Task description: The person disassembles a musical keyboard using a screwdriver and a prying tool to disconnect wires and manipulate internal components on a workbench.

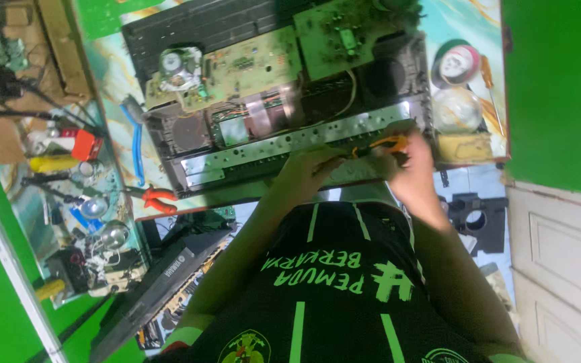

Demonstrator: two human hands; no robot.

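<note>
Green walls (559, 87) closed in the room on both sides, and a worktable (112, 74) with a patterned top ran across the upper part of the view. At nine o'clock we counted one cluttered shelf (68, 202) of small tools, with one yellow-handled tool (52, 163) and one red block (87, 144) on it. Moving right, one pair of red-handled pliers (156, 199) lay at the table's near edge, just beside one blue cable (136, 144).

At twelve o'clock sat one opened electronic chassis (270, 87), dark-cased, carrying two green circuit boards (250, 67) and one long metal strip (290, 141) along its near edge.

Our left hand (307, 171) rested at the centre against that strip, fingers curled down onto it; we could not tell whether they pinched anything. At two o'clock from it, our right hand (415, 168) was clenched around one orange-handled tool (388, 143), whose orange handle showed just above the knuckles at the fingers' eleven o'clock, its tip touching the strip.

Farther right, at one o'clock, we counted one round tin (458, 64), one clear dome-shaped piece (457, 109) below it, and one orange screwdriver (489, 84) beside them. At three o'clock one black plastic part (475, 218) lay on the floor.
</note>
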